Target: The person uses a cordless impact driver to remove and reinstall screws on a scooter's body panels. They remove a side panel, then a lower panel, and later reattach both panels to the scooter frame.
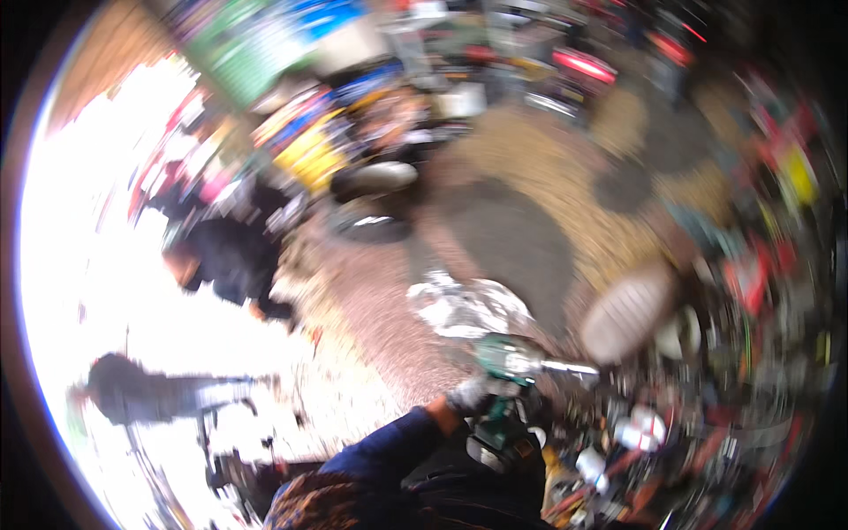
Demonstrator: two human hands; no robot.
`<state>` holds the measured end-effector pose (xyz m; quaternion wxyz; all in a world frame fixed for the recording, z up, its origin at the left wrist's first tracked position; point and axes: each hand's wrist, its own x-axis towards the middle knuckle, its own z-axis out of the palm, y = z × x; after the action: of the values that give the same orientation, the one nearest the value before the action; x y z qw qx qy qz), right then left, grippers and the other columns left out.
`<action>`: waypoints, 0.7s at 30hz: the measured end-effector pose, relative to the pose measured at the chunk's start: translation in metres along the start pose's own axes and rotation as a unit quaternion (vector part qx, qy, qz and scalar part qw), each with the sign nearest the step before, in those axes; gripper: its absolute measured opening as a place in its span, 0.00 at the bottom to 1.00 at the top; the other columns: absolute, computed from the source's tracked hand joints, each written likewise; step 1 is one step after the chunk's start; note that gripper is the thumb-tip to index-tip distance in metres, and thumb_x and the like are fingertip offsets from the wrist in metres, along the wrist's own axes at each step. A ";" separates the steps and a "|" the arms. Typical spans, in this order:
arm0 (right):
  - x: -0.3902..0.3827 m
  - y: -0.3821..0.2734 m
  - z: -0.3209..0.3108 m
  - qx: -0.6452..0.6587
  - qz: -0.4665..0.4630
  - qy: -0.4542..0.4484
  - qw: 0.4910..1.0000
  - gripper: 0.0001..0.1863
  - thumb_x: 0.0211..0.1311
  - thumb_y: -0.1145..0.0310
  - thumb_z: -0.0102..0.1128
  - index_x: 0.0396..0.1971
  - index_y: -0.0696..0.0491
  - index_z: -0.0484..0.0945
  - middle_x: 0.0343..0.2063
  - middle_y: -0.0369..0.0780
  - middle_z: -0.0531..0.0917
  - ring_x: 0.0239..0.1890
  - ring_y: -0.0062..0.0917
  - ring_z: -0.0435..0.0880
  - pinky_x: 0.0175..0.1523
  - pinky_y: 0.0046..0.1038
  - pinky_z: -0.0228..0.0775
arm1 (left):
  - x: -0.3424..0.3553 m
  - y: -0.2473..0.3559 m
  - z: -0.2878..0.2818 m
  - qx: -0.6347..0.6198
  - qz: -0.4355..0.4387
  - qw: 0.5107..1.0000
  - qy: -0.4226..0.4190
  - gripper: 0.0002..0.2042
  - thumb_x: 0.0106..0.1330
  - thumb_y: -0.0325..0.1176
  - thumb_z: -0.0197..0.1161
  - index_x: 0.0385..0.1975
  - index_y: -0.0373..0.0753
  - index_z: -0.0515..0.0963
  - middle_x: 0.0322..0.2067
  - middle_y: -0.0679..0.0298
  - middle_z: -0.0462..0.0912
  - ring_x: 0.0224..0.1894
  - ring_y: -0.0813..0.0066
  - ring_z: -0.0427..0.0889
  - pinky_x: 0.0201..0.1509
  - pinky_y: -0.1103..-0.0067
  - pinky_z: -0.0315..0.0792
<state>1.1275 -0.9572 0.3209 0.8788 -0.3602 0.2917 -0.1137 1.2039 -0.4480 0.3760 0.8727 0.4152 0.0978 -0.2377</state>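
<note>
A green-and-black cordless power tool (pixel 503 355), which looks like an impact wrench, is in my left hand (pixel 470 395). The hand wears a light glove and is closed around the tool at its grip. A long silver socket or bit (pixel 570 367) points from its front to the right. Below the grip hangs a dark battery base (pixel 500 443). Just beyond the tool lies a shiny, crumpled silver sheet (pixel 468 305) on the floor. My right hand does not show. Motion blur smears much of the picture.
Clutter of tools and parts (pixel 636 442) fills the lower right. A grey-brown oval object (pixel 632 311) stands beside it. Round dark objects, perhaps tyres (pixel 371 221), sit near a yellow pile (pixel 309 163). At the bright left, one person (pixel 231 261) bends and another (pixel 155 389) stands.
</note>
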 end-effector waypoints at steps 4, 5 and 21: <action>-0.021 0.082 0.028 -0.098 0.132 0.002 0.986 0.13 0.68 0.61 0.51 0.41 0.52 0.79 0.32 0.38 0.83 0.32 0.25 0.81 0.35 0.26 0.74 | -0.096 0.053 -0.059 -0.157 0.064 0.986 -0.007 0.17 0.53 0.36 0.74 0.38 0.36 0.78 0.28 0.64 0.80 0.23 0.79 0.79 0.25 0.84 0.74; -0.019 0.101 0.042 -0.120 0.163 -0.016 0.979 0.13 0.68 0.61 0.51 0.41 0.52 0.79 0.32 0.38 0.83 0.32 0.25 0.81 0.35 0.26 0.74 | -0.123 0.062 -0.076 -0.170 0.086 0.982 0.007 0.17 0.54 0.36 0.73 0.38 0.36 0.77 0.27 0.64 0.79 0.23 0.79 0.78 0.26 0.84 0.74; -0.199 0.400 0.528 -0.094 0.504 -0.586 0.627 0.12 0.70 0.60 0.51 0.40 0.51 0.80 0.32 0.44 0.85 0.20 0.27 0.78 0.18 0.26 0.68 | -0.366 -0.043 -0.113 -0.278 0.461 0.767 0.349 0.22 0.52 0.38 0.74 0.46 0.39 0.77 0.37 0.65 0.80 0.40 0.73 0.79 0.46 0.76 0.76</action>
<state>1.2775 -0.2906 0.4280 0.7455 -0.2286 -0.1399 0.6102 0.8672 -0.2623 0.4097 0.8604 0.2035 0.2538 0.3922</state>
